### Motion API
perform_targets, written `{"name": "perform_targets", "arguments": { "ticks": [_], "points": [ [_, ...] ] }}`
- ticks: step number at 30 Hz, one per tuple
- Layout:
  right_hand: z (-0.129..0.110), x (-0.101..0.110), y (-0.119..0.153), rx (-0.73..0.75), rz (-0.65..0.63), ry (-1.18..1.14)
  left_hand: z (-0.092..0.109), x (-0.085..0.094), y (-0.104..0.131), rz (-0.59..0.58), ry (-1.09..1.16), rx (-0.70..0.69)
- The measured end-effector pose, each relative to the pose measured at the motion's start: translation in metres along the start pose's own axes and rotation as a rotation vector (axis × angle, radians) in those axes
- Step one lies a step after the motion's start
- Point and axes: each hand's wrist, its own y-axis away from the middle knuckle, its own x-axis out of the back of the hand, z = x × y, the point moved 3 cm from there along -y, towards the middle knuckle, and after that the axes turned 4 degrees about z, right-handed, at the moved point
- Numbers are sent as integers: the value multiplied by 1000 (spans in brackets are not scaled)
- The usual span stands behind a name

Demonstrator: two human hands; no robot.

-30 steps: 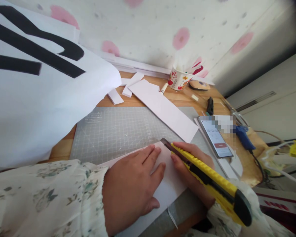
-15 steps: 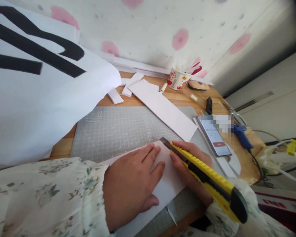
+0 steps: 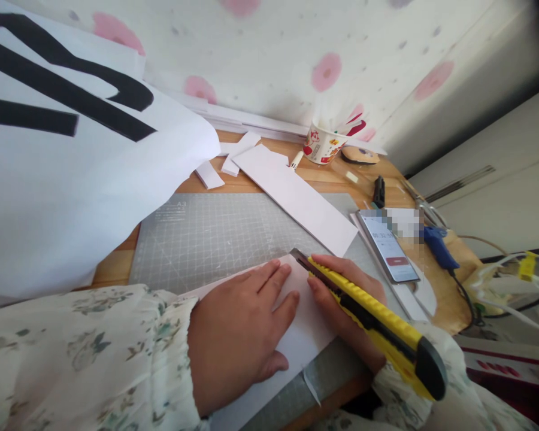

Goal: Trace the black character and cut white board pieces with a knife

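My left hand (image 3: pixel 242 335) lies flat on a white board (image 3: pixel 312 323), fingers stretched out and pressing it against the grey cutting mat (image 3: pixel 197 230). In my right hand (image 3: pixel 345 311) is a yellow utility knife (image 3: pixel 372 317), gripped between thumb and fingers. Its blade tip meets the board's far corner, just beyond my left fingertips. A longer white board strip (image 3: pixel 296 200) lies slantwise across the mat behind the knife. A thin white sliver (image 3: pixel 311 386) hangs by the near edge of the board.
Small white offcuts (image 3: pixel 210 175) lie behind the mat. A paper cup (image 3: pixel 324 142) holding tools stands by the wall. To the right are a phone (image 3: pixel 388 248), a black clip-like object (image 3: pixel 379 191) and a blue glue gun (image 3: pixel 440 245). A large printed sheet (image 3: pixel 94 179) bulges at left.
Both hands, the knife and the board hold nearly the same place. The view has shifted very slightly.
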Motion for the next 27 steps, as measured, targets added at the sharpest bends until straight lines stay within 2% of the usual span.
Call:
{"name": "perform_targets", "arguments": {
  "ticks": [7, 16, 27],
  "points": [
    [-1, 0, 0, -10, -14, -13, 0, 1, -5, -42, 19, 18],
    [-1, 1, 0, -38, -46, -7, -2, 0, 0, -3, 12, 3],
    [5, -2, 1, 140, 3, 59, -3, 2, -7, -132, 55, 49]
  ]
}}
